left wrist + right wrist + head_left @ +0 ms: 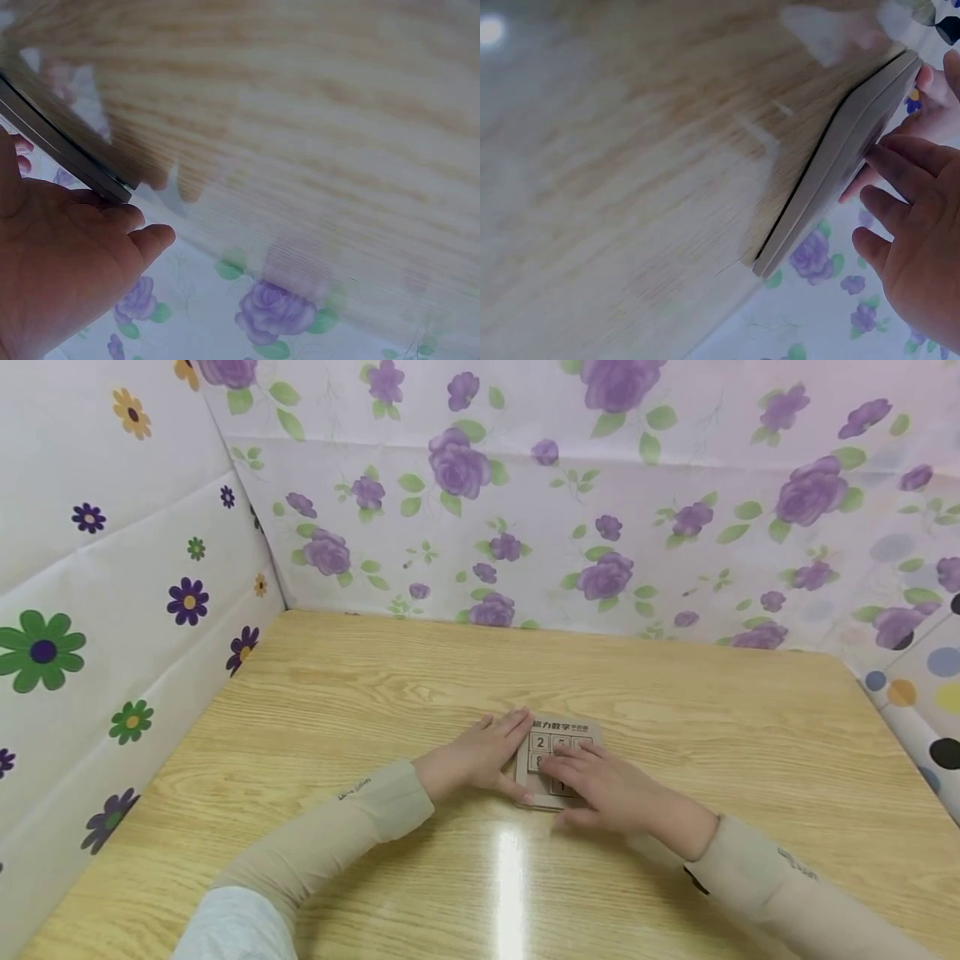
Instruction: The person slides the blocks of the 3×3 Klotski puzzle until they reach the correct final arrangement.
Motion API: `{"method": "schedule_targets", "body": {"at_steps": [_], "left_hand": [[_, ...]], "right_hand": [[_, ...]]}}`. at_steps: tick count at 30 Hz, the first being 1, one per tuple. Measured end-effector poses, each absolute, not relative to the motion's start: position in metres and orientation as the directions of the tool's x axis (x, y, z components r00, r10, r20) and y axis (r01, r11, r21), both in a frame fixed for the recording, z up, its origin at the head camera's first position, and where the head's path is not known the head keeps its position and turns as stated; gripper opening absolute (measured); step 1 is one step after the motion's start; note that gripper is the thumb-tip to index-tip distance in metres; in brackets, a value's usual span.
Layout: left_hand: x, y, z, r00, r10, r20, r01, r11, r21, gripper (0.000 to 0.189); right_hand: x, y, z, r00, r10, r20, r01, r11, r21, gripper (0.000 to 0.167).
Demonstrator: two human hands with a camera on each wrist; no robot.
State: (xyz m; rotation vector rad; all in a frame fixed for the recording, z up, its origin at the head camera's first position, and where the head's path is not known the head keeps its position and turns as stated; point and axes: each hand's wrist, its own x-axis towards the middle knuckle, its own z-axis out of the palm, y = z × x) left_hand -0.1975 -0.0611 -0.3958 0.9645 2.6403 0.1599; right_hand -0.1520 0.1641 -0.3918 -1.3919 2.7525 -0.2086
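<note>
A grey sliding number puzzle (553, 727) lies flat on the wooden table, with square tiles such as 2 and 8 and printed characters along its far edge. My left hand (487, 756) holds the puzzle's left side, its fingers at the far corner and its thumb at the near corner. Over the tiles on the right lies my right hand (611, 785), fingers extended and fingertips touching the tile area. It hides several tiles. Both wrist views show the board's thin side edge, with the left hand (75, 247) against it and the right hand (922, 217) over its face.
The wood-grain table (375, 693) surrounds the puzzle, with a bright light reflection in front of it. A cloth with purple flowers (457, 464) hangs behind the table's far edge. Another flowered cloth (82, 577) stands along the left side, and a dotted one (900, 693) on the right.
</note>
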Motion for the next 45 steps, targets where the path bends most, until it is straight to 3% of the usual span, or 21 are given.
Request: {"method": "schedule_targets", "body": {"at_steps": [15,30,40,45], "left_hand": [[-0.198,-0.061,-0.396,-0.72,0.642,-0.266,0.606,0.767,0.21,0.121],[-0.199,-0.062,-0.398,-0.714,0.653,-0.254,0.62,0.758,0.205,0.122],[-0.199,-0.061,-0.399,-0.715,0.648,-0.26,0.616,0.761,0.202,0.121],[-0.2,-0.061,-0.398,-0.716,0.649,-0.258,0.618,0.761,0.2,0.121]], "right_hand": [[-0.142,0.18,-0.388,-0.533,-0.845,0.052,-0.846,0.529,-0.064,0.057],[-0.139,0.163,-0.389,-0.539,-0.843,0.007,-0.83,0.529,-0.174,0.067],[-0.15,0.175,-0.387,-0.615,-0.788,0.022,-0.78,0.604,-0.164,0.062],[-0.148,0.178,-0.387,-0.616,-0.788,0.027,-0.78,0.604,-0.167,0.063]]}}
